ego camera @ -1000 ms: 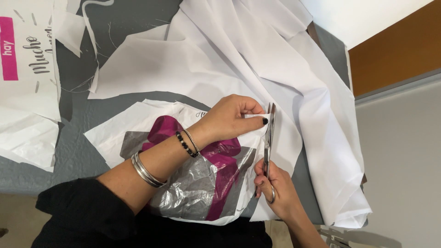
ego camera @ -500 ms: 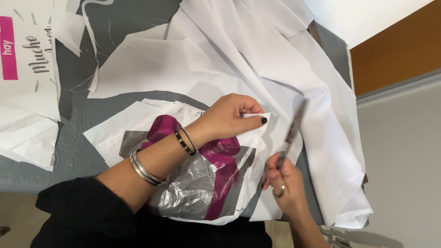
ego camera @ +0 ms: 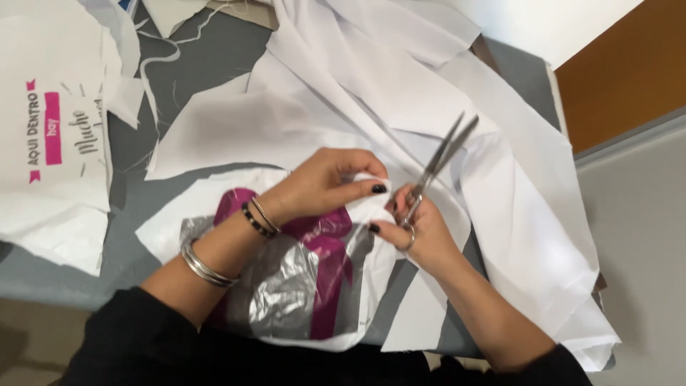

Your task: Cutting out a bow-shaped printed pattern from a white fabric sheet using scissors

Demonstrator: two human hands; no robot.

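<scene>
My left hand (ego camera: 325, 182) pinches a piece of white fabric (ego camera: 371, 189) between thumb and fingers, over a crumpled silver and magenta plastic bag (ego camera: 300, 271). Beads and metal bangles circle that wrist. Just to its right, my right hand (ego camera: 414, 232) grips metal scissors (ego camera: 439, 157) by the handles, the blades slightly apart and pointing up and to the right, off the cloth. The two hands almost touch.
Large white fabric pieces (ego camera: 400, 86) drape across the grey table (ego camera: 200, 64) and hang over its right edge. A white bag with pink and black print (ego camera: 53, 136) lies at the left. A brown panel (ego camera: 622, 64) and a grey wall stand to the right.
My right hand lifted the scissors away from the fabric edge, swung the blades up to the right and drew in close to my left hand, which kept its pinch.
</scene>
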